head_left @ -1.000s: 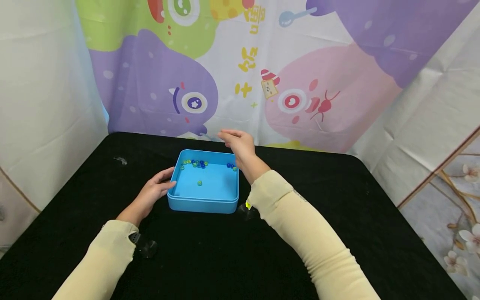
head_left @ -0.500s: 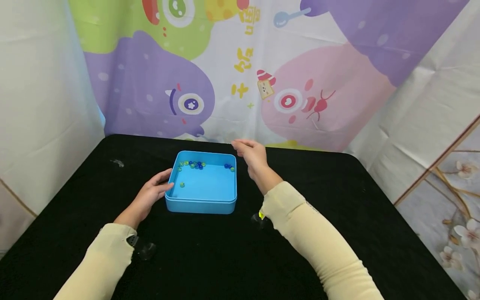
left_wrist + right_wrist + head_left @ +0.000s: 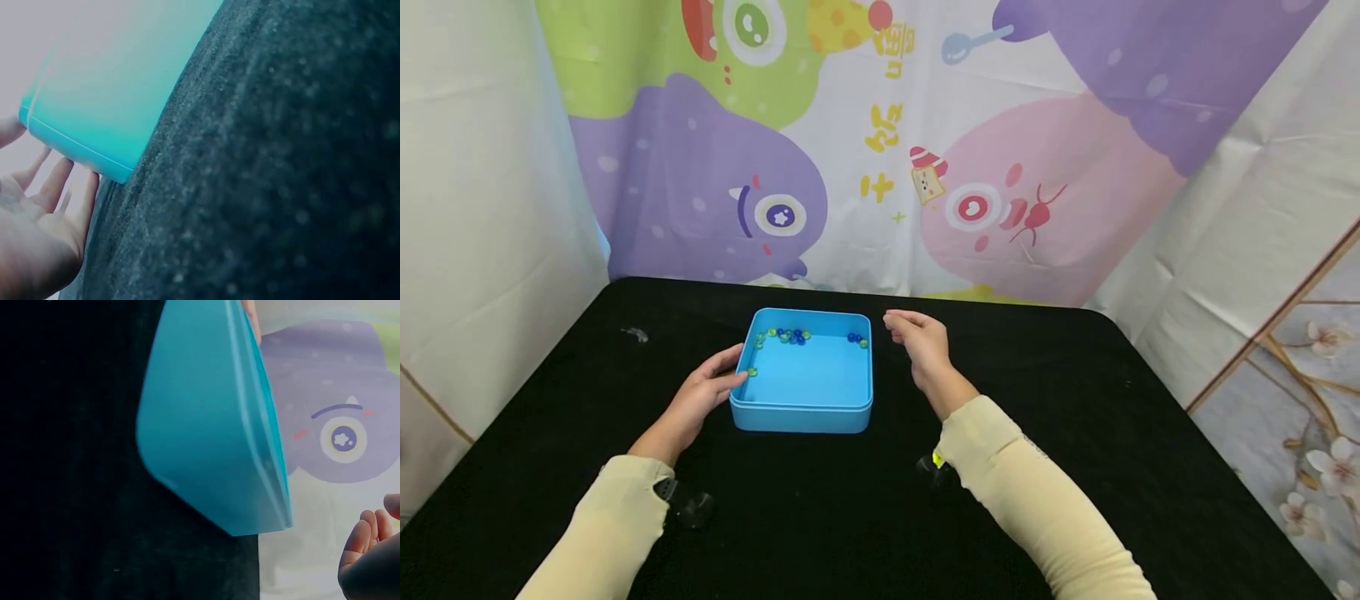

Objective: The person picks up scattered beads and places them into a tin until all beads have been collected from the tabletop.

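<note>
A square light-blue box (image 3: 805,420), its top uncovered, sits on the black tabletop in the head view. Yellow-green and blue marbles (image 3: 790,337) are clustered along its far wall, with a smaller group of marbles (image 3: 856,339) in the far right corner. One yellow-green marble (image 3: 752,372) lies by the left wall, close to my left thumb. My left hand (image 3: 696,400) holds the box's left wall, thumb at the rim and fingers against the outside. Right of the box, my right hand (image 3: 928,350) hovers with fingers loosely bent; nothing shows in it.
The black cloth-covered table (image 3: 1037,400) extends around the box. A small clear scrap (image 3: 636,334) lies at the far left. Behind stands a cartoon-printed curtain (image 3: 865,250), with pale fabric at both sides.
My right hand has moved from over the box's far right corner to the right and nearer. A loose marble has rolled left across the box floor. The left hand keeps its hold.
</note>
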Motion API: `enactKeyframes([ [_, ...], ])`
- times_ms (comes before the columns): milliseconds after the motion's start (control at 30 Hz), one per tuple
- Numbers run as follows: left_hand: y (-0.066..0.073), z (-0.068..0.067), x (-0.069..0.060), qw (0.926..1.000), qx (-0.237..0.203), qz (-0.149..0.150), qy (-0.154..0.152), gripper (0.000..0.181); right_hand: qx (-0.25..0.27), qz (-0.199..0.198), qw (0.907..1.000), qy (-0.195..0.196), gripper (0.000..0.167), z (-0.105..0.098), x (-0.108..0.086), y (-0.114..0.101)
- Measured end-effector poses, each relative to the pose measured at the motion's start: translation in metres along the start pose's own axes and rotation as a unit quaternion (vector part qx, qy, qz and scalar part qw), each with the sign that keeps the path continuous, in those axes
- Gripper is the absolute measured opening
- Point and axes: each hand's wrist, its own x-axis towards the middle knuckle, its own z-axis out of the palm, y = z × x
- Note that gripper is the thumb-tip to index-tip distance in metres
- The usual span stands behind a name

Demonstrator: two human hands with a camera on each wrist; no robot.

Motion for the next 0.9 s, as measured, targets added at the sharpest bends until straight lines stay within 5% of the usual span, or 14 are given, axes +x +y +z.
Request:
enactKeyframes([
  [467, 0.002, 0.000, 0.002, 0.9997, 0.017, -0.010, 0.011, 0.060, 0.002, 0.035, 0.9994, -0.003, 0.024, -0.009, -0.001, 0.032],
  [700, 0.002, 0.005, -0.003, 0.9962, 0.057, -0.026, 0.061, 0.060, 0.029, 0.062, 0.9974, -0.023, 0.029, -0.017, -0.001, 0.046],
  [900, -0.004, -0.005, -0.009, 0.9917, 0.081, -0.009, 0.099, 0.057, 0.048, 0.069, 0.9958, -0.035, 0.034, -0.028, -0.003, 0.055],
])
